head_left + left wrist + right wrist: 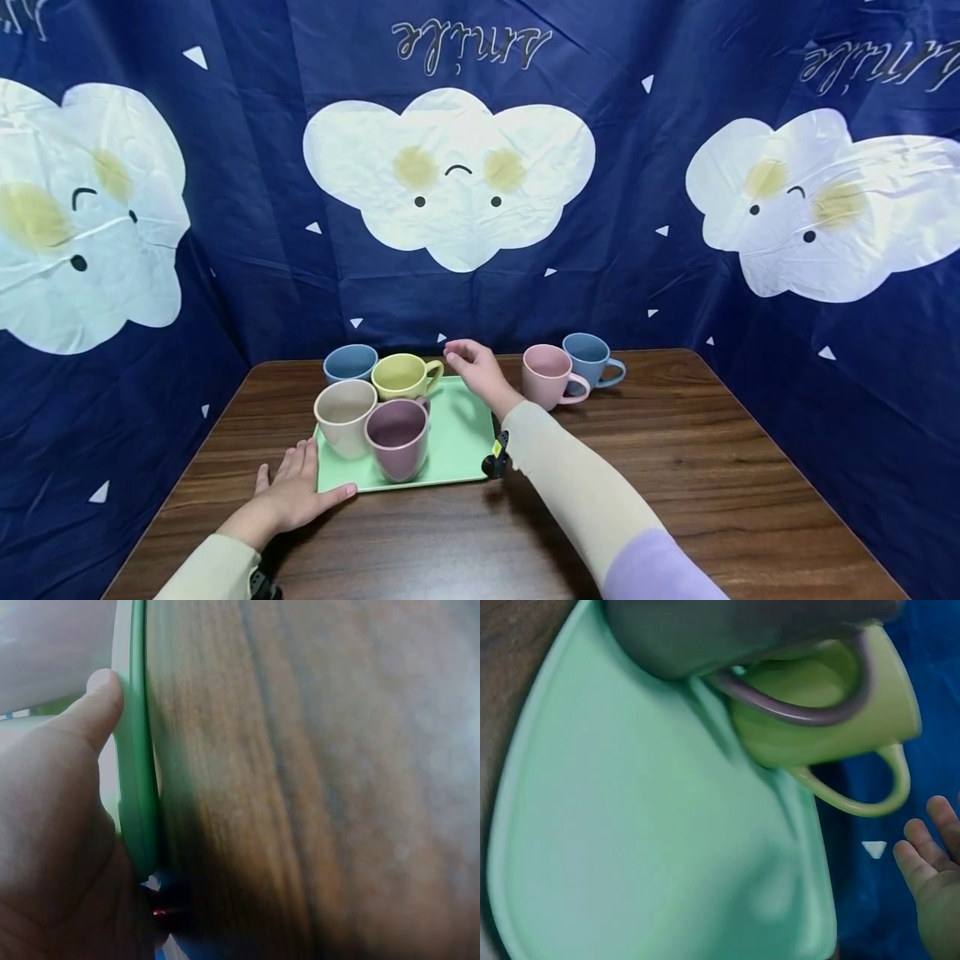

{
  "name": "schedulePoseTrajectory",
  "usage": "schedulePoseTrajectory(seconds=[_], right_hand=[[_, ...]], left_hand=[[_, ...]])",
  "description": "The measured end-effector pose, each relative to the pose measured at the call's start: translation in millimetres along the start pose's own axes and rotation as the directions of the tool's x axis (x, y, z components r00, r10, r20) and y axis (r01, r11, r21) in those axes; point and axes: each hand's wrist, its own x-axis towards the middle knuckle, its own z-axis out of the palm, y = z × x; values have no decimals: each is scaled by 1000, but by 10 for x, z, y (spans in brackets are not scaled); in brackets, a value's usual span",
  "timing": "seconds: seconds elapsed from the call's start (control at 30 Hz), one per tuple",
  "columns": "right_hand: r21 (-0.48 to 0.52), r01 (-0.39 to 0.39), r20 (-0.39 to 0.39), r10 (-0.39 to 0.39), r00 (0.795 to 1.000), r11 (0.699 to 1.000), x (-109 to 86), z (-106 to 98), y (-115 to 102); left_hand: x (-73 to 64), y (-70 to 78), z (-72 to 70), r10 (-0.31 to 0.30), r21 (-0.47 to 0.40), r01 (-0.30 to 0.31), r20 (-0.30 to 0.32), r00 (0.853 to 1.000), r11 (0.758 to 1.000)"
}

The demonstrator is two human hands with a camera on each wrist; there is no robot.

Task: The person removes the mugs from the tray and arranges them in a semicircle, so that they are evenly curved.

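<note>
A light green tray [461,433] holds a beige mug [345,425] and a mauve mug [399,446] at its left. Behind them is a yellow mug [400,382], its handle pointing right, and a blue mug [349,364] whose base is hidden. My left hand [288,493] rests at the tray's front left corner, fingers straight along the side and thumb against the front rim. Above the tray's back right part, my right hand [480,372] reaches left with nothing in it. Its fingertips are near the yellow mug's handle [900,780] but apart from it.
Right of the tray, a pink mug [546,379] stands close to a second blue mug [588,358], both with handles to the right. They are on a brown wooden table [675,492]. A dark blue cloth [637,275] with white clouds hangs behind and at both sides.
</note>
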Motion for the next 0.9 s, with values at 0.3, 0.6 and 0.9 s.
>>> schedulePoseTrajectory(seconds=[0.3,0.6,0.9], right_hand=[[-13,46,60,-46,997,999,14,229,303],[-81,-65,81,72,994,995,25,402,246],[-12,-128,87,129,988,992,40,448,194]], left_hand=[[-79,170,-142,-17,37,16,27,1000,999],[-51,116,-119,-14,24,13,24,1000,1000],[5,-18,-5,-2,13,2,0,1000,1000]])
